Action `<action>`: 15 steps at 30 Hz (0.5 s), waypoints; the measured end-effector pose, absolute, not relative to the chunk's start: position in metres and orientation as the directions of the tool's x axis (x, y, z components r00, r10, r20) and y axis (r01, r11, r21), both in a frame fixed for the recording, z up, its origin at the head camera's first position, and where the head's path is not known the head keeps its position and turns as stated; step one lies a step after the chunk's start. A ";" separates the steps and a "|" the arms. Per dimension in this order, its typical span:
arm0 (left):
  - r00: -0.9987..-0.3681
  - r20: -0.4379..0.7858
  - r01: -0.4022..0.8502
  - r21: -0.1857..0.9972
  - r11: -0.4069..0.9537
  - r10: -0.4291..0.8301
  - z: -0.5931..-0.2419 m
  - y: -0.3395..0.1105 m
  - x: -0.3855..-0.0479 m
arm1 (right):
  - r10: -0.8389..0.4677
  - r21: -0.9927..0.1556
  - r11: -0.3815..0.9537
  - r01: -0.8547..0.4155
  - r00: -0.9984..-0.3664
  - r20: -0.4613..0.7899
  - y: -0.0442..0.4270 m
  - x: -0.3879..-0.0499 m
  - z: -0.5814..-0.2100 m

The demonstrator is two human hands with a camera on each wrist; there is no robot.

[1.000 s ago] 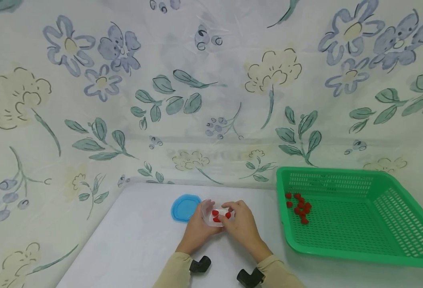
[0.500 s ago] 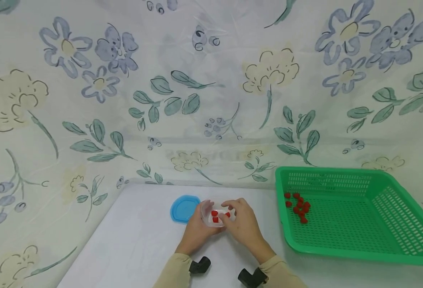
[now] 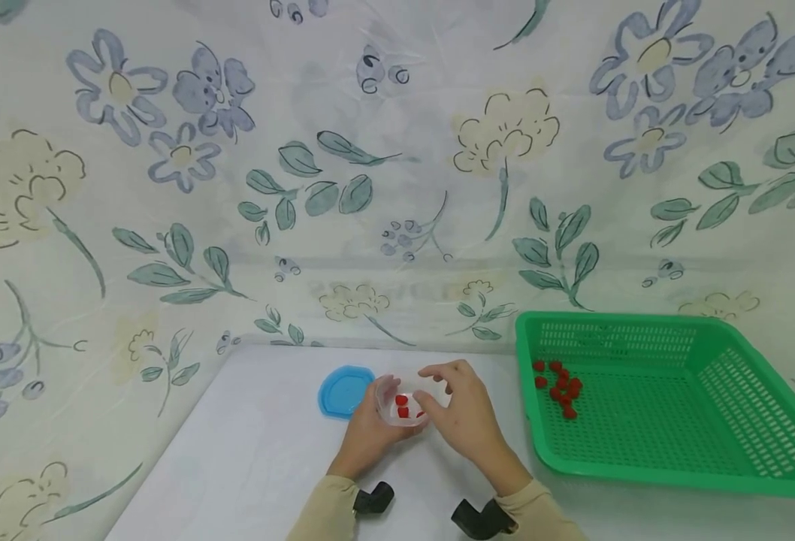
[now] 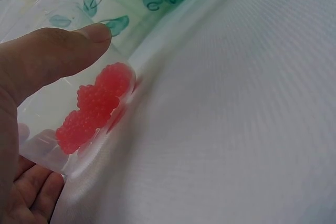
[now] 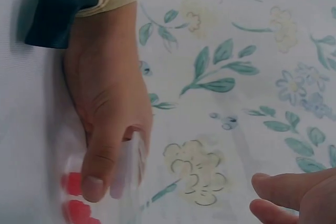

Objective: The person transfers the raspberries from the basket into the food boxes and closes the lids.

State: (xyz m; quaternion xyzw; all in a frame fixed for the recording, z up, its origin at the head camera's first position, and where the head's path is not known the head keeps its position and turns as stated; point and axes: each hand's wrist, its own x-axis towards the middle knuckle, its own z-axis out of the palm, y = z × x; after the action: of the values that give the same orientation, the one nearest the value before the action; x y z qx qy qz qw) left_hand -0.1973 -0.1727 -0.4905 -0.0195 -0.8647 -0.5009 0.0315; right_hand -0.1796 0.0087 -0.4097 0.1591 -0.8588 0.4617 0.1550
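Observation:
My left hand (image 3: 368,439) holds a clear plastic tub (image 4: 42,95), tilted so its mouth faces up in the head view. The thumb lies along its outer wall in the left wrist view. Several red raspberries (image 4: 89,114) lie together at the tub's bottom. My right hand (image 3: 467,413) hovers by the right side of the tub's mouth, thumb and fingers spread apart, with nothing seen between them. In the right wrist view its fingertips (image 5: 273,190) show at the lower right, away from the tub. A blue lid (image 3: 345,392) lies on the table just behind my left hand.
On the right stands a large green plastic basket (image 3: 654,424) with more raspberries (image 3: 563,387) gathered in its left part. The white table (image 3: 235,451) ends at a flower-printed sheet (image 3: 397,188) behind. A black camera sits on each wrist.
My right hand has drawn back right and up from inside the tub's mouth, and its fingers have parted more. The left hand and tub stay nearly still. The view shifts slightly.

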 end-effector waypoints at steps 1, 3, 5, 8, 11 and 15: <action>-0.997 0.071 0.059 0.864 0.500 -0.004 -0.491 -0.173 -0.197 | -0.131 -0.745 0.521 -0.417 -0.901 0.414 0.009 -0.179 -0.408; -0.998 0.068 0.052 0.861 0.506 -0.012 -0.491 -0.173 -0.197 | -0.130 -0.746 0.519 -0.417 -0.901 0.413 0.010 -0.178 -0.403; -0.998 0.065 0.048 0.860 0.508 -0.015 -0.491 -0.173 -0.197 | -0.128 -0.754 0.518 -0.405 -0.908 0.400 0.012 -0.176 -0.399; -0.998 0.062 0.047 0.861 0.506 -0.013 -0.490 -0.173 -0.196 | -0.129 -0.765 0.508 -0.395 -0.914 0.385 0.015 -0.173 -0.393; -0.998 0.058 0.045 0.866 0.497 -0.011 -0.490 -0.173 -0.196 | -0.124 -0.769 0.488 -0.412 -0.905 0.406 0.022 -0.172 -0.388; -0.998 0.070 0.057 0.870 0.489 -0.008 -0.492 -0.172 -0.196 | -0.099 -0.775 0.462 -0.430 -0.894 0.437 0.034 -0.171 -0.381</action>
State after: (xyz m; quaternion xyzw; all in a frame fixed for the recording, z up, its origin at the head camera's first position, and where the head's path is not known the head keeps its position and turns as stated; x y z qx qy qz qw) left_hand -0.1959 -0.1722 -0.4916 -0.0140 -0.8623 -0.5052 0.0322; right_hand -0.1711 0.0339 -0.3806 0.1579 -0.8385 0.4939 0.1675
